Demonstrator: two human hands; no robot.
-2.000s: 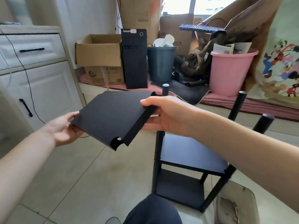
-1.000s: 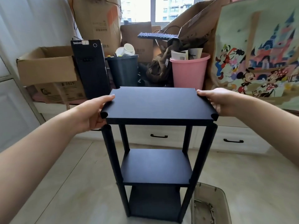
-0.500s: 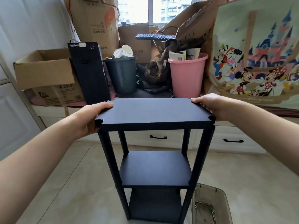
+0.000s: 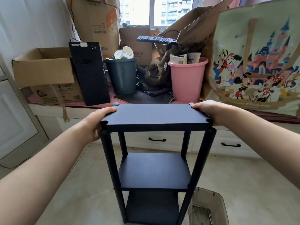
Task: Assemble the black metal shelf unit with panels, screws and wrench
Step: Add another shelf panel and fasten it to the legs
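Note:
A black metal shelf unit (image 4: 154, 169) stands upright on the tiled floor in front of me, with two panels fixed between four posts. A third black panel (image 4: 155, 115) lies level over the post tops, its notched corners at the posts. My left hand (image 4: 97, 122) grips its left edge, thumb on top. My right hand (image 4: 209, 111) grips the right edge the same way. The two far post tops show just behind the panel's back corners.
A clear plastic bin (image 4: 209, 208) with screws stands on the floor at the shelf's right foot. Behind are a window ledge with cardboard boxes (image 4: 43, 69), a black computer tower (image 4: 89, 72), a grey bin (image 4: 121, 75), a pink bucket (image 4: 186, 78) and a cartoon bag (image 4: 258, 62).
Two seconds ago I held the panel tilted to the left of the frame. Since then both hands have brought it over the posts and lowered it onto their tops.

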